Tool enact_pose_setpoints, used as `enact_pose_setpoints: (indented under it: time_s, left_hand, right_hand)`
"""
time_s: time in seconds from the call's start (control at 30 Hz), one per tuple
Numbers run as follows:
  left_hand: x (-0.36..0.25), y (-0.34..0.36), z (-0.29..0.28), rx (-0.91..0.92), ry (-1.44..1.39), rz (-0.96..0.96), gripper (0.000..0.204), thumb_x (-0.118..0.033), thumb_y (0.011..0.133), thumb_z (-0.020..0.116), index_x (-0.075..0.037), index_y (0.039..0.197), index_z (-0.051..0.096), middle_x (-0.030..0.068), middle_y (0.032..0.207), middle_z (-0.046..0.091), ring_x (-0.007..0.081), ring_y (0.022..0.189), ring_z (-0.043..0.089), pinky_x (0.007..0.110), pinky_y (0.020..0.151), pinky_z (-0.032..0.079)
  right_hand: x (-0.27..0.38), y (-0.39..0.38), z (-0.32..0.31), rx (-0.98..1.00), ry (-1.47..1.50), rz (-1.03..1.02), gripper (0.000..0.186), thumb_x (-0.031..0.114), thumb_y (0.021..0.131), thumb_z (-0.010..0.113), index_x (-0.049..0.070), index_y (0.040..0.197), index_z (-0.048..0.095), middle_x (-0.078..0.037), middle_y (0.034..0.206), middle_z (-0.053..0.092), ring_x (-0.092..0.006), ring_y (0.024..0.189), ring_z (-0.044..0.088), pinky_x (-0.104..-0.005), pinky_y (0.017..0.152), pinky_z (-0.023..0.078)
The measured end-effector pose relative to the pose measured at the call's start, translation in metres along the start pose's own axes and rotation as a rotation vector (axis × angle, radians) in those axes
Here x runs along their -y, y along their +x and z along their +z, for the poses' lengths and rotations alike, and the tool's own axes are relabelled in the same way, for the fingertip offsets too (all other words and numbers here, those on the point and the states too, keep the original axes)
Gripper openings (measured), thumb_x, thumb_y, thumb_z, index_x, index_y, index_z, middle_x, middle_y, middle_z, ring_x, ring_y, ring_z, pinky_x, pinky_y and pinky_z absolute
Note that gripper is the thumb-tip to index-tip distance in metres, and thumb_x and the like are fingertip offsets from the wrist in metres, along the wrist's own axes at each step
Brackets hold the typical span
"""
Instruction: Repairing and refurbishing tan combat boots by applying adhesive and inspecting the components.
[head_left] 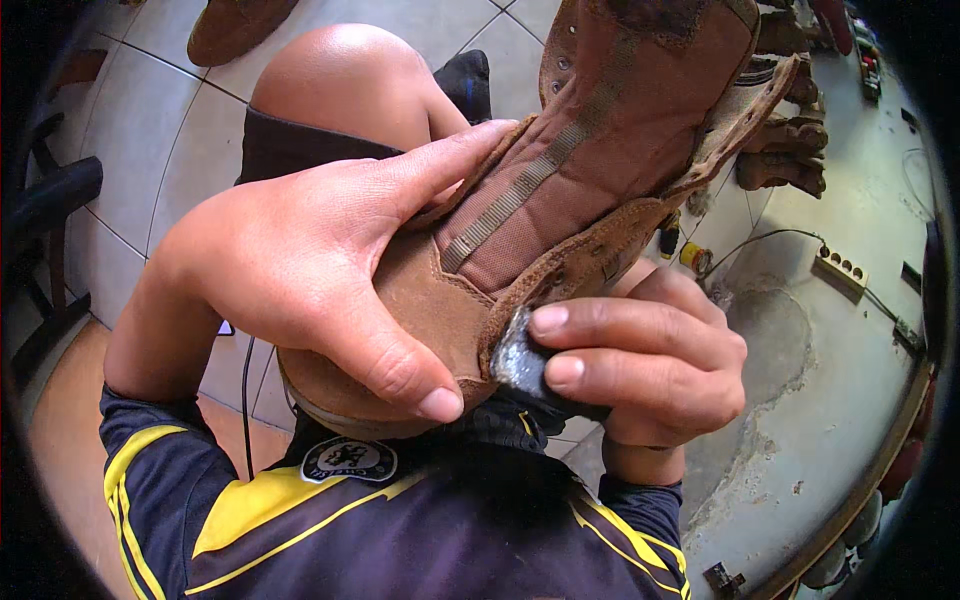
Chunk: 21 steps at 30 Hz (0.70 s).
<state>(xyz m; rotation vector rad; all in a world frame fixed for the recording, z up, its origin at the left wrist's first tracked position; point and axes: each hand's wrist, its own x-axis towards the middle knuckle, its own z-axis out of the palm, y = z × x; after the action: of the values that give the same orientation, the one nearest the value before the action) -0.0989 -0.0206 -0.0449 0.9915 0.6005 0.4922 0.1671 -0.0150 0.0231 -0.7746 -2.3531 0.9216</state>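
Observation:
A brown suede ankle boot (590, 160) lies tilted across my lap, its toe toward me and its laceless opening toward the upper right. A woven strip runs down its tongue. My left hand (310, 260) grips the boot over the toe, thumb on the toe leather and fingers along its left side. Pinched in my right hand (660, 360) is a small grey lump with a shiny, rough face (518, 358), which meets the boot's right side where the toe joins the side panel. The lump's kind is unclear, and its lower part is hidden by my fingers.
Several brown boots or shoe parts (785, 150) stand in a row at the upper right. A power strip (840, 272) with a cable lies on the worn pale surface (830, 380) at right. Another brown shoe (235, 30) is on the tiled floor (150, 120), near dark frame legs (60, 200).

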Motion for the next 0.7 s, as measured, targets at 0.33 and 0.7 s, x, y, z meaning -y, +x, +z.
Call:
enact_pose_setpoints:
  time_s: [0.33, 0.7]
  left_hand:
    - [-0.0026, -0.0015, 0.0012, -0.014, 0.039, -0.030, 0.142, -0.018, 0.058, 0.100, 0.005, 0.162, 0.007, 0.0202, 0.157, 0.041, 0.0256, 0.145, 0.040, 0.035, 0.121, 0.030]
    - [-0.0028, -0.0019, 0.0037, -0.025, 0.011, -0.029, 0.141, -0.017, 0.058, 0.100, 0.006, 0.162, 0.008, 0.0200, 0.157, 0.041, 0.0251, 0.145, 0.040, 0.035, 0.121, 0.030]
  right_hand:
    - [-0.0018, -0.0001, 0.0069, -0.107, -0.003, 0.049, 0.023, 0.025, 0.093, 0.065, 0.012, 0.078, 0.076, -0.013, 0.087, 0.078, -0.0161, 0.060, 0.060, -0.0270, 0.058, 0.048]
    - [-0.0063, 0.0002, 0.0077, -0.036, 0.081, -0.106, 0.026, 0.028, 0.094, 0.065, 0.010, 0.081, 0.076, -0.013, 0.090, 0.079, -0.0186, 0.063, 0.064, -0.0289, 0.063, 0.052]
